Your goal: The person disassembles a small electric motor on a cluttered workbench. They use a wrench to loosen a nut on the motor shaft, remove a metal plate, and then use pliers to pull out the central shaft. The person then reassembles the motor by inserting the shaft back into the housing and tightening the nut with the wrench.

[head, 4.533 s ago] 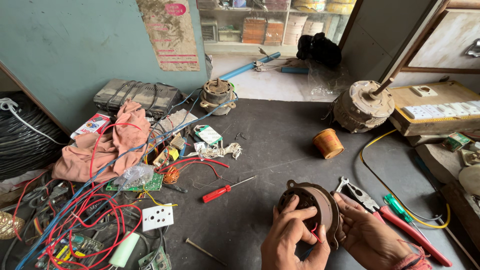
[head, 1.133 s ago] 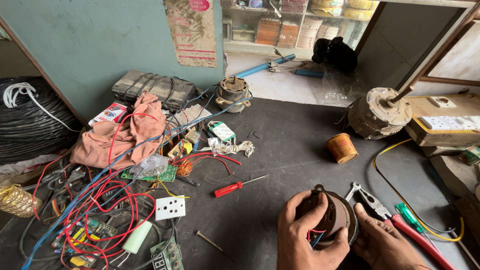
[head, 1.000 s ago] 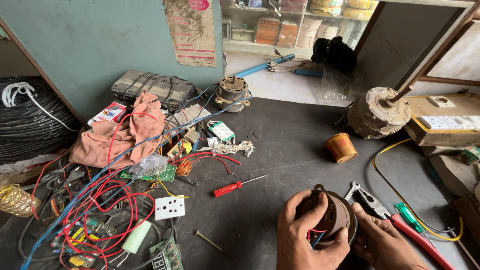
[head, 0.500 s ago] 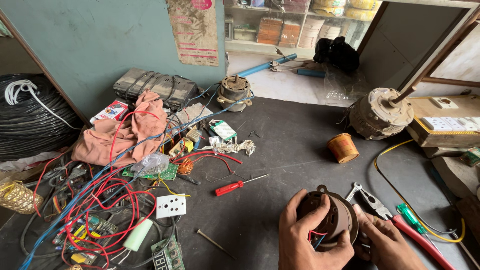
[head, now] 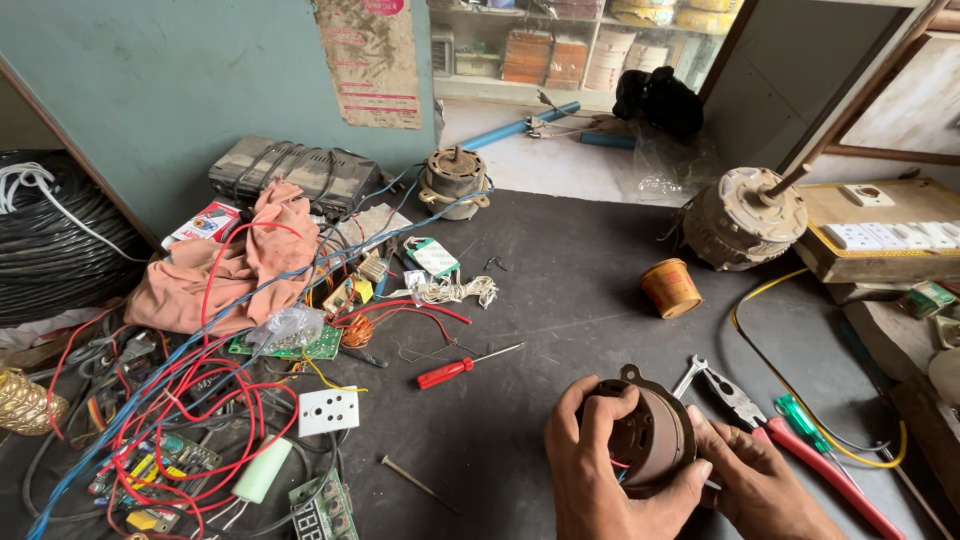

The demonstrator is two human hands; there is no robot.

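1. Small round motor housing (head: 650, 432), brown and rusty, held low and right of centre, just above the dark workbench (head: 560, 290).
2. Left hand (head: 605, 480): wrapped around the near-left side of the housing, fingers curled over its rim, closed on it.
3. Right hand (head: 765, 485): pressed against the right side of the housing, thumb on its edge, gripping it too.
4. Pliers with red handles (head: 780, 430): flat on the bench just right of the housing, beside a green screwdriver (head: 800, 415).
5. Red-handled screwdriver (head: 465, 367): lying left of the hands, apart from them.
6. Spool of copper wire (head: 670, 287): upright on the bench beyond the hands.
7. Larger motor with shaft (head: 745, 218): at the far right, next to a switchboard on a wooden box (head: 885, 240).
8. Another motor (head: 453, 180): at the far edge by the wall.
9. Tangle of red and blue wires (head: 200, 400), a white socket plate (head: 328, 410) and an orange cloth (head: 235, 265): heaped at the left.
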